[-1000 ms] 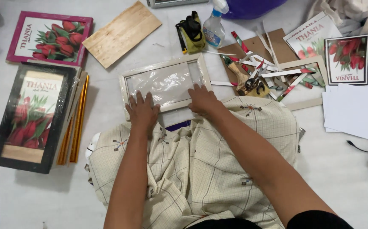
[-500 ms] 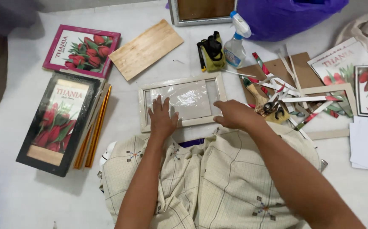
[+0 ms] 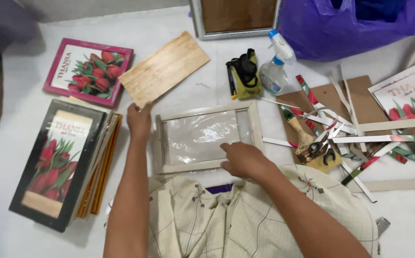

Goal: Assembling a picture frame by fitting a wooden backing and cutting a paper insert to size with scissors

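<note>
Holding the pale wooden frame (image 3: 206,137) flat on the white tabletop (image 3: 21,81), left hand (image 3: 139,122) was curled over the frame's left end near its upper corner, fingers closed on that edge; the plywood backing board (image 3: 164,68) lay just above it, apart from the grip as far as the view showed. Right hand (image 3: 243,159) rested palm-down on the frame's lower right, fingers loosely spread and pressing the crinkled clear film (image 3: 200,136) over the opening, gripping nothing. Frame sat directly in front of the person, its lower edge touching the checked cream cloth (image 3: 245,220). Judged progress: mid-assembly. Frame opening had only film in it, no print, no backing. Done work looked stacked at left: a black-framed tulip picture (image 3: 57,162) on top of other frames, and a pink-framed tulip picture (image 3: 89,71) behind. Trimmed paper strips (image 3: 360,138), pliers (image 3: 322,150) and a brush (image 3: 299,131) lay at right on cardboard, a spray bottle (image 3: 275,69) beyond. Unframed tulip prints (image 3: 410,98) waited far right.
</note>
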